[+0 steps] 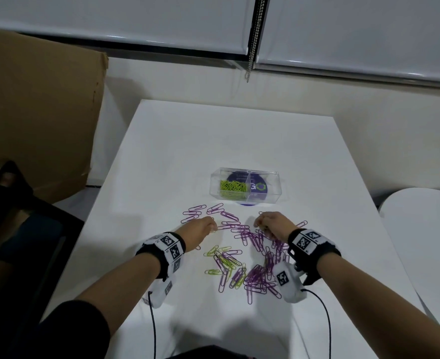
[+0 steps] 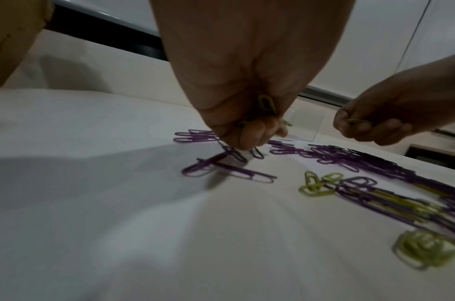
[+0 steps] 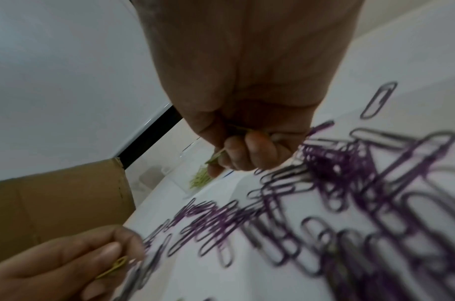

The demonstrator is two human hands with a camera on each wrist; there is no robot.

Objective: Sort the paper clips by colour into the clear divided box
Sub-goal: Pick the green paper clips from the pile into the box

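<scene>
The clear divided box (image 1: pixel 272 186) stands mid-table, with green clips (image 1: pixel 233 189) in its left compartment. Purple paper clips (image 1: pixel 252 238) and a few green ones (image 1: pixel 220 260) lie scattered before it. My left hand (image 1: pixel 203 228) hovers low over the left part of the scatter, fingers curled round green clips (image 2: pixel 267 104). My right hand (image 1: pixel 268 224) is curled over the right part of the scatter and pinches green clips (image 3: pixel 217 156). The right hand (image 2: pixel 375 124) and the left hand (image 3: pixel 74 262) each show in the other wrist view.
A large cardboard box (image 1: pixel 40 117) stands left of the white table (image 1: pixel 213 141). A dark chair (image 1: pixel 19 216) is at the near left, a round white table (image 1: pixel 426 229) at the right. A bead cord (image 1: pixel 252 53) hangs from the blinds behind.
</scene>
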